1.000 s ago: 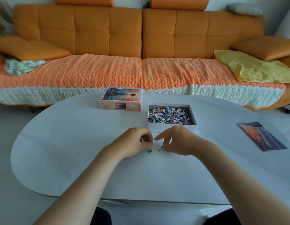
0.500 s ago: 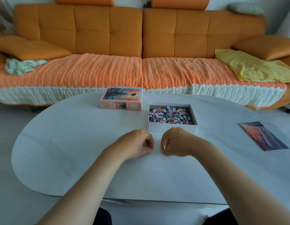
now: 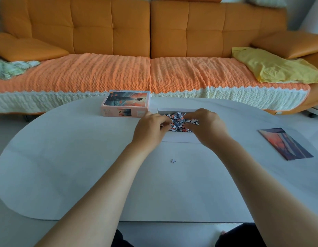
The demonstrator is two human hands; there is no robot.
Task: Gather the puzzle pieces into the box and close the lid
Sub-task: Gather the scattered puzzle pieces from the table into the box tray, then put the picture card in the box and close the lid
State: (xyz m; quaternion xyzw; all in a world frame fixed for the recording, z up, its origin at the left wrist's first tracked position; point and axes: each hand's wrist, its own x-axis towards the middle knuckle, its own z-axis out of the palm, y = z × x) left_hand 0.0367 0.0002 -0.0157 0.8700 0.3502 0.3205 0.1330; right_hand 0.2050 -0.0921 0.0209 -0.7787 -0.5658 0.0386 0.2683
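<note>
The bench (image 3: pixel 65 175) is smooth, matt and pale grey. At centre, the box (image 3: pixel 179 138) is plain white card and holds matt card pieces (image 3: pixel 176 122). The lid (image 3: pixel 126 102) left of it is printed card with a slight sheen. Across the top, the sofa (image 3: pixel 110 27) looks like smooth leather, and the throw (image 3: pixel 101 73) on its seat is a rough ribbed knit. At upper right is a soft, creased yellow cloth (image 3: pixel 272 68).

No text can be read; the lid (image 3: pixel 126 99) has small print on its front side, left and right of a little picture, all too blurred to make out; a thin strip of marks runs along its far top edge, also illegible; the card (image 3: pixel 284 143) at the right of the table has a picture and no lettering that can be made out.
</note>
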